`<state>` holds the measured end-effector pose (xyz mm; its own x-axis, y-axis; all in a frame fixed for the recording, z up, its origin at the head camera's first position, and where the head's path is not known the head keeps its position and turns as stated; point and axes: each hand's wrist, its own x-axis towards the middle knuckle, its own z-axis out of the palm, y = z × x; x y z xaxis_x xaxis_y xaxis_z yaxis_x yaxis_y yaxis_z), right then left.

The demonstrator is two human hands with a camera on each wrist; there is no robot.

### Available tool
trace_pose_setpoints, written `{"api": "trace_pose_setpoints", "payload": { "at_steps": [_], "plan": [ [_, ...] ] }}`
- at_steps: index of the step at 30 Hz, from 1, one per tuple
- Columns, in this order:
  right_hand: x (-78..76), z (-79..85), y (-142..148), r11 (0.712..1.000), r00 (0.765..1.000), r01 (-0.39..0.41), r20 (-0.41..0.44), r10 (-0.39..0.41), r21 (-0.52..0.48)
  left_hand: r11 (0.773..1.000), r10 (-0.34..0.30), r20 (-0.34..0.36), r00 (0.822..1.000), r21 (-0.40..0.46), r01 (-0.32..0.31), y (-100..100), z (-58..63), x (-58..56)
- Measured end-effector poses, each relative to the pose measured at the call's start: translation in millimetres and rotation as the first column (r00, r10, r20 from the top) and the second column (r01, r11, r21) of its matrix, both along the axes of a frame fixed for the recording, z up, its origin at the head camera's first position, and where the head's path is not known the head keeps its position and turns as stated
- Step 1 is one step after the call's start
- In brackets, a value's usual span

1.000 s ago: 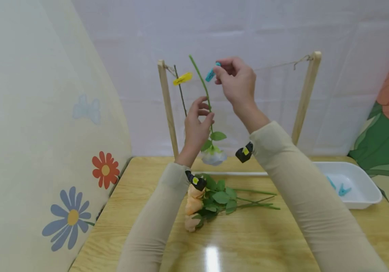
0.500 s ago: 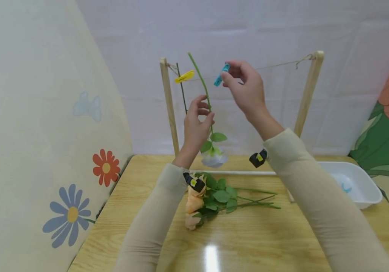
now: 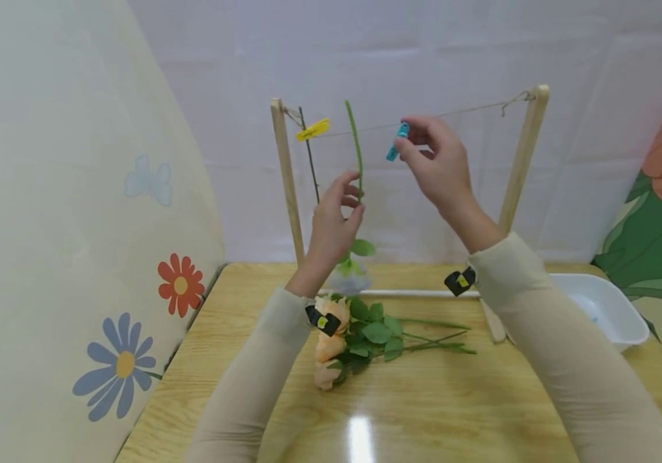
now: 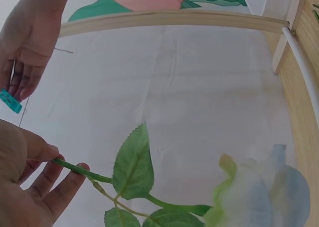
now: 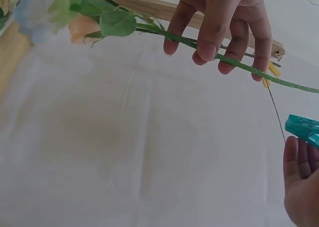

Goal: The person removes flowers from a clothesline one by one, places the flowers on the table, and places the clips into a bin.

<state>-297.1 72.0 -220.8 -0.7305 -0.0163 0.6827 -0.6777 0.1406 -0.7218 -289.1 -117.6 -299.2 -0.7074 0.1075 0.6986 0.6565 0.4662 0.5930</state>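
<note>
My left hand (image 3: 335, 225) pinches the green stem of a pale blue-white artificial rose (image 3: 349, 278), which hangs head down with its stem end pointing up. In the left wrist view the stem lies between thumb and fingers, with green leaves (image 4: 133, 167) beside the bloom. A teal clothespin (image 3: 398, 141) is pinched in my right hand (image 3: 438, 161), right of the stem and close to the string (image 3: 470, 110). On the string's left part, a yellow clothespin (image 3: 313, 130) holds a dark stem (image 3: 311, 164). In the right wrist view an orange bloom (image 5: 82, 28) shows behind the blue-white one.
A wooden frame (image 3: 288, 186) carries the string, with a white rod (image 3: 418, 293) low across it. Several peach roses (image 3: 330, 347) lie on the table (image 3: 423, 411) below my hands. A white tray (image 3: 620, 315) stands at the right, partly behind my right sleeve.
My right hand has moved right and slightly down with the teal clothespin. The rose's stem end has swung right and now stands more upright; my left hand has lowered slightly, still pinching it.
</note>
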Motion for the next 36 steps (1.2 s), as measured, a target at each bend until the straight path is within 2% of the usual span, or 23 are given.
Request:
{"api": "trace_pose_setpoints", "payload": {
  "at_steps": [7, 14, 23, 27, 34, 36],
  "plan": [
    [-0.8, -13.1, 14, 0.999, 0.999, 0.034, 0.038, -0.035, 0.031, 0.995, -0.008, 0.034, 0.999, -0.096, 0.011, 1, -1.4, 9.5],
    [0.1, -25.8, 25, 0.999, 0.998, 0.036, 0.046, -0.038, 0.023, 0.977, 0.007, 0.004, 1.0, -0.214, -0.006, 2, -5.1, 17.2],
    [4.2, -41.6, 42, 0.999, 0.998, 0.016, 0.058, -0.013, -0.048, 0.963, -0.018, -0.035, 0.999, -0.269, 0.008, 3, -9.9, 23.0],
    [5.3, -49.6, 51, 0.998, 0.998, 0.012, 0.056, -0.009, -0.068, 0.957, -0.027, -0.028, 0.999, -0.289, 0.017, 4, -12.0, 25.9],
    [8.4, -63.1, 68, 0.995, 0.997, 0.003, 0.075, 0.004, -0.102, 0.924, -0.004, -0.027, 1.0, -0.381, -0.007, 3, -15.9, 31.7],
    [10.6, -66.4, 72, 0.996, 0.996, 0.024, 0.09, -0.016, -0.088, 0.915, 0.0, -0.018, 1.0, -0.402, -0.007, 2, -17.0, 33.3]
  ]
}}
